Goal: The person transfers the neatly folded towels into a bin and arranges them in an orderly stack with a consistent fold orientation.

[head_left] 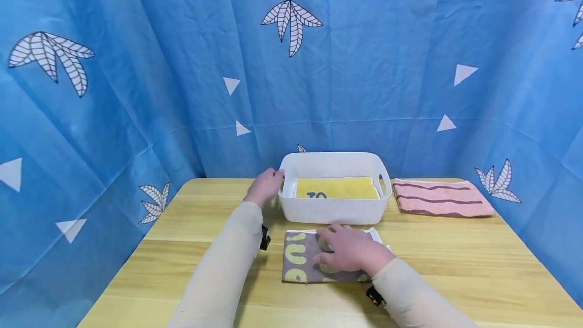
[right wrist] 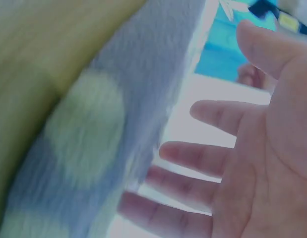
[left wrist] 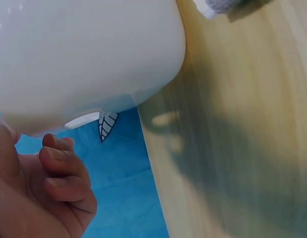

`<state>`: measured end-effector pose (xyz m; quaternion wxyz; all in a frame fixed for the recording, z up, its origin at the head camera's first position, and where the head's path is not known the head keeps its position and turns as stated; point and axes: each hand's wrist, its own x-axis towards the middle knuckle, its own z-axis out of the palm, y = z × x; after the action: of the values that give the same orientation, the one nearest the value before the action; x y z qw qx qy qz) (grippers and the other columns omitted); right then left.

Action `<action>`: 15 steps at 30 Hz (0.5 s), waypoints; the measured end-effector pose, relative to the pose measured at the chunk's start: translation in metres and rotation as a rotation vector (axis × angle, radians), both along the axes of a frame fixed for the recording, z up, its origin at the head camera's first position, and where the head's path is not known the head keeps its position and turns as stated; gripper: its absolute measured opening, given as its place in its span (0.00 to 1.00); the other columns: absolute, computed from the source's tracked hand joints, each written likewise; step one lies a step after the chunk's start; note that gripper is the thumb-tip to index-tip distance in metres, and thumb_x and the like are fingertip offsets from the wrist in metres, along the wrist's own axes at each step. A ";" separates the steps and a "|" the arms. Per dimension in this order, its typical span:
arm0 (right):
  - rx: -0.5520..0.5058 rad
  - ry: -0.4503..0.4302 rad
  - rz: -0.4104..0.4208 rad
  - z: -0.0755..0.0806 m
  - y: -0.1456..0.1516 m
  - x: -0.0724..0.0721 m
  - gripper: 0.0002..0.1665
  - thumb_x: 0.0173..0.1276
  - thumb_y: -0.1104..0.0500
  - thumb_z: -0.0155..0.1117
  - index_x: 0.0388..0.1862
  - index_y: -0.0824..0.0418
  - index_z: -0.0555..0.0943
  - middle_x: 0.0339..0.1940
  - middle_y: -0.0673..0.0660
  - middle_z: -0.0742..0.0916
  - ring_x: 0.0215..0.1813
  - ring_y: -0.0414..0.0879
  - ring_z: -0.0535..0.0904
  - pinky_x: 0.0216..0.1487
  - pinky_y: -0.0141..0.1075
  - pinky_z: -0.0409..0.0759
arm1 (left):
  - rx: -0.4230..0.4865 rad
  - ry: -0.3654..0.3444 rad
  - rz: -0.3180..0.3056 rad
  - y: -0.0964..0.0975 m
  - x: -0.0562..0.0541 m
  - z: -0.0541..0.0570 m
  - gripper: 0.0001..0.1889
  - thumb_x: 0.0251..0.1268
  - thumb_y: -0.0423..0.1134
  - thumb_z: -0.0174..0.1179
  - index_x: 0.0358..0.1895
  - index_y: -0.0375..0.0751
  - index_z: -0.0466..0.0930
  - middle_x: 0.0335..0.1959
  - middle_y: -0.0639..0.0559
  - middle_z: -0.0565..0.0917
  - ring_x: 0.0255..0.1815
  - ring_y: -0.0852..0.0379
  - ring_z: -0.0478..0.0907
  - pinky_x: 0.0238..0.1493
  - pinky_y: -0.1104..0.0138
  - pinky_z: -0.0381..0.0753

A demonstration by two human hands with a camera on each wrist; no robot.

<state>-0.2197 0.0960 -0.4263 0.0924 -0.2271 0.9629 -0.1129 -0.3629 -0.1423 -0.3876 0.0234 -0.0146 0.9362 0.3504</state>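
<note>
And here we are at the counter (head_left: 182,237): the folded grey cloth (head_left: 304,261) lies flat right in front of the white basket (head_left: 332,212), on the person's side of it. Its long axis runs left to right, alongside the basket's long front wall, with just a strip of wood between.

The right hand (head_left: 349,249) is the near one, directly over the cloth and towards its right half, fingers spread and fairly straight, nothing gripped; whether the fingertips touch the fabric, I cannot tell. So the cloth sits under that palm, and the basket straight beyond it. That line, I'd judge, is what matters for any next move.

Over to the left hand (head_left: 266,186), farther off: it's at the basket's left end, fingers curled by the rim near the handle slot. Firm hold or light touch? I cannot tell.

Inside the basket, a yellow cloth (head_left: 339,186); off to its right, a pink striped cloth (head_left: 439,199).
</note>
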 end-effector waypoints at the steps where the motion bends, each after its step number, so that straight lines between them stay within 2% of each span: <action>1: -0.028 -0.004 0.004 0.001 0.005 -0.001 0.45 0.68 0.28 0.59 0.76 0.51 0.70 0.73 0.62 0.72 0.72 0.62 0.68 0.65 0.57 0.71 | -0.002 0.001 -0.005 -0.001 0.001 -0.001 0.32 0.80 0.62 0.35 0.65 0.40 0.71 0.59 0.42 0.78 0.60 0.42 0.74 0.60 0.45 0.72; 5: -0.123 0.002 0.008 0.004 0.022 -0.001 0.41 0.69 0.34 0.64 0.74 0.54 0.72 0.73 0.63 0.72 0.71 0.60 0.69 0.66 0.56 0.70 | 0.012 0.002 -0.027 -0.004 0.009 -0.004 0.34 0.79 0.64 0.36 0.67 0.37 0.70 0.60 0.40 0.77 0.61 0.41 0.74 0.61 0.45 0.72; 9: -0.163 0.048 -0.015 0.007 0.039 -0.002 0.38 0.70 0.38 0.65 0.71 0.58 0.74 0.72 0.62 0.74 0.70 0.59 0.71 0.66 0.56 0.70 | 0.017 0.019 -0.049 -0.007 0.020 -0.009 0.38 0.78 0.67 0.34 0.68 0.38 0.70 0.60 0.41 0.78 0.61 0.42 0.75 0.62 0.46 0.72; 12: -0.185 0.082 -0.047 0.010 0.053 -0.001 0.36 0.71 0.41 0.64 0.71 0.58 0.74 0.71 0.62 0.74 0.69 0.59 0.72 0.66 0.57 0.70 | 0.022 0.031 -0.066 -0.008 0.029 -0.011 0.37 0.78 0.68 0.33 0.66 0.39 0.71 0.53 0.42 0.80 0.54 0.44 0.77 0.57 0.48 0.74; 15: -0.203 0.093 -0.075 0.012 0.067 0.001 0.36 0.72 0.41 0.64 0.72 0.58 0.73 0.72 0.62 0.74 0.70 0.61 0.72 0.66 0.58 0.70 | 0.037 0.030 -0.082 -0.008 0.040 -0.014 0.33 0.79 0.65 0.36 0.61 0.40 0.73 0.43 0.43 0.81 0.44 0.45 0.78 0.47 0.51 0.76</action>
<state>-0.2184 0.1631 -0.4140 0.0199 -0.2043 0.9575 -0.2024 -0.3232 -0.1498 -0.4011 0.0240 0.0295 0.9296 0.3665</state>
